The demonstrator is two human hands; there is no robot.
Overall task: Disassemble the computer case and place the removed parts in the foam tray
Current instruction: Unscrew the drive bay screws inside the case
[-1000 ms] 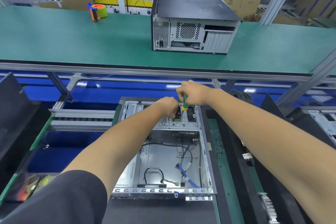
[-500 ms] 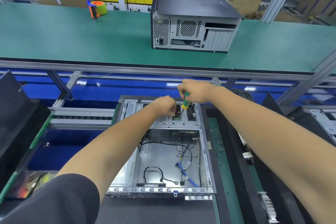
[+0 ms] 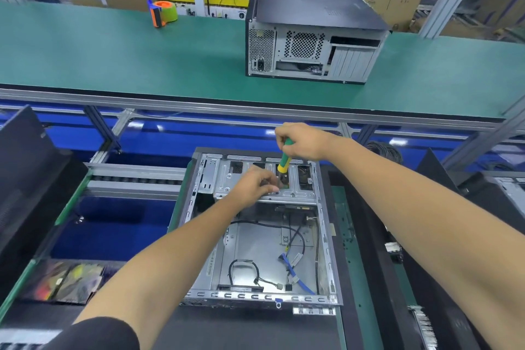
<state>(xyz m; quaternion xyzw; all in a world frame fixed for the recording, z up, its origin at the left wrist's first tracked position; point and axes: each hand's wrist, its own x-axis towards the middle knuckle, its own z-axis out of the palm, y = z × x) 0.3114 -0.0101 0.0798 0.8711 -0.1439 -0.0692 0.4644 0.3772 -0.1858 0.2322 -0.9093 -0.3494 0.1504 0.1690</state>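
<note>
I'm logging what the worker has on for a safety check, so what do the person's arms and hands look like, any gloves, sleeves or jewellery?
Both hands, the left hand and the right hand, are bare: no gloves, and no rings or watch show. Both forearms are uncovered to the frame edge. The only clothing in view is a short black fabric sleeve on the left upper arm at the bottom edge. The right arm shows no sleeve in frame.

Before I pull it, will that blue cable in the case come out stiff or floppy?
Probably floppy: the blue cable lies in loose bends on the case floor. It looks thin, so likely light. It may snag on neighbouring black wires.
</note>
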